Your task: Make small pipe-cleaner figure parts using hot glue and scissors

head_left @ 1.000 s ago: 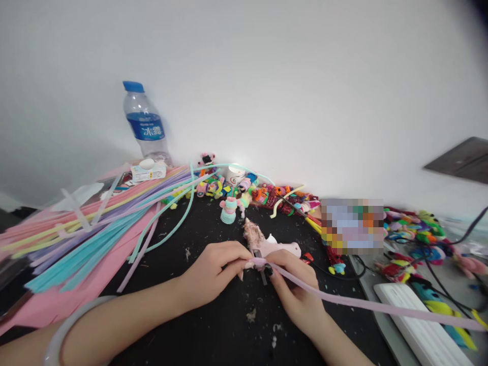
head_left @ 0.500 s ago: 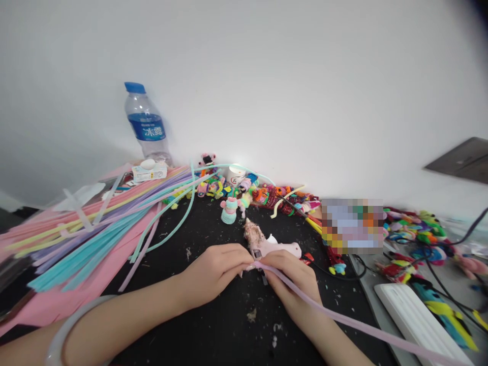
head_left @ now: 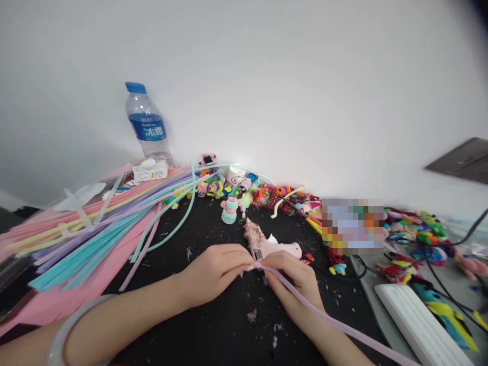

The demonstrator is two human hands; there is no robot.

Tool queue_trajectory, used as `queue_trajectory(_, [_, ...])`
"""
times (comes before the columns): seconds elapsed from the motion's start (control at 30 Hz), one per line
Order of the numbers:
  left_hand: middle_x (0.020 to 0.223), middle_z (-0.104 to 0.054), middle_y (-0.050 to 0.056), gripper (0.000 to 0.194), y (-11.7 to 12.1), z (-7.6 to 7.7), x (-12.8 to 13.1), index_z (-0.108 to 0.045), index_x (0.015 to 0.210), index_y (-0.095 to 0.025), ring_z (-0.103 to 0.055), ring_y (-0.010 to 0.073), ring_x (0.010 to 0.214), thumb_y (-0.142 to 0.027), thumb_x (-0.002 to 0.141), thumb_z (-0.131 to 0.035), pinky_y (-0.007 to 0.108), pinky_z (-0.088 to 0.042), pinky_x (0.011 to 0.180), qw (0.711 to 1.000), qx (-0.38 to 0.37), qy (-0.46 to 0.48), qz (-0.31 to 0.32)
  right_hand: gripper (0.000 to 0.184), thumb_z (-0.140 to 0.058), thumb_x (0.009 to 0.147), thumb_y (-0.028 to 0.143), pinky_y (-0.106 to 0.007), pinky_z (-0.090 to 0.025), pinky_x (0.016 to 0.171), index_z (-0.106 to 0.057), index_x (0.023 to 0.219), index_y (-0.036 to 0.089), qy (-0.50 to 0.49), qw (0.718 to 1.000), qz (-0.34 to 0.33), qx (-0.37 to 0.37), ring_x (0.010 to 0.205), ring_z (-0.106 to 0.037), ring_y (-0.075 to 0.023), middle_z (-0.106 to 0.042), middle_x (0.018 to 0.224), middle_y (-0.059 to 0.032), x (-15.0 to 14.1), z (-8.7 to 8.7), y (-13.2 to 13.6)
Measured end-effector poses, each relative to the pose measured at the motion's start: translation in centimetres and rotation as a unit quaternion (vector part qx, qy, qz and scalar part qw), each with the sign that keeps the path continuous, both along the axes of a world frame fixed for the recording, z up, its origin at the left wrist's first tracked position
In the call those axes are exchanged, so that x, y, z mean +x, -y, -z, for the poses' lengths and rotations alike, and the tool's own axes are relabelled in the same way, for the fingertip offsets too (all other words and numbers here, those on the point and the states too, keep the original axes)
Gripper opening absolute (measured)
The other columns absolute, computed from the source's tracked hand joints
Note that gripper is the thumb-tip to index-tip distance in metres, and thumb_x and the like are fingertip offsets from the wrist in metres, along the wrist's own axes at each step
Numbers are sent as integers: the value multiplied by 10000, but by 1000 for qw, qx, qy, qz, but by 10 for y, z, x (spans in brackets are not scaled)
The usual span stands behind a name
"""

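Note:
Both hands meet at the middle of the black mat [head_left: 213, 335]. A pale pink pipe cleaner [head_left: 339, 325] runs from my fingertips over my right wrist toward the bottom right. My left hand [head_left: 219, 269] pinches its end, which is mostly covered by the fingers. Close beside it, my right hand [head_left: 292, 277] grips the same strip between thumb and forefinger. Just beyond the hands lies a pink glue gun [head_left: 280, 249] with a crusted brownish nozzle. Past it stands a small mint and pink fuzzy figure [head_left: 229, 211].
Bundled pastel pipe cleaners [head_left: 102, 229] spread over pink sheets at left, a water bottle [head_left: 147, 122] behind them. Colourful fuzzy figures line the wall. At right are a white power strip [head_left: 415, 320], black cables and a blue and yellow figure [head_left: 442, 310]. Scraps dot the mat.
The free length of the pink pipe cleaner has swung slightly down at the lower right. Both hands stay almost in the same place.

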State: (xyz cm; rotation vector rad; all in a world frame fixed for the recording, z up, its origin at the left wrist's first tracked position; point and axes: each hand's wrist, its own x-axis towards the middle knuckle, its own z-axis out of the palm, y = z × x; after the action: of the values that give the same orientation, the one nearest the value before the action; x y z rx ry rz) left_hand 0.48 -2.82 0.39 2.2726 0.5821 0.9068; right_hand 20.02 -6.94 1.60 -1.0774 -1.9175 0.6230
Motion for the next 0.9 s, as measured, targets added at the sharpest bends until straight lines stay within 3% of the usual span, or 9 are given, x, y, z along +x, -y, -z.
queue_trajectory(0.33, [878, -665, 54, 203, -5, 2, -2, -623, 932, -141, -596, 136, 827, -146, 905, -422, 231, -468, 779, 1000, 14, 0, -16, 148, -546, 820, 116, -263, -491, 635, -670, 852, 190, 11, 999, 27, -14, 700, -621, -167, -664, 767, -44, 2, -3, -2])
queue_trajectory(0.63, [883, -680, 65, 222, -6, 2, -2, -632, 936, -140, -608, 146, 828, -153, 906, -413, 251, -483, 778, 999, 33, 4, -11, 174, -522, 840, 139, -263, -497, 640, -679, 888, 197, 20, 1000, 11, -16, 707, -626, -170, -670, 774, -45, 2, -4, -2])
queue_trajectory(0.9, [883, -692, 43, 190, -9, 3, -4, -651, 934, -160, -616, 140, 835, -150, 887, -467, 241, -474, 787, 1000, -13, 7, -25, 207, -495, 850, 125, -277, -499, 676, -676, 911, 207, 14, 1000, 15, -10, 750, -629, -176, -678, 821, -51, 7, -1, -3])
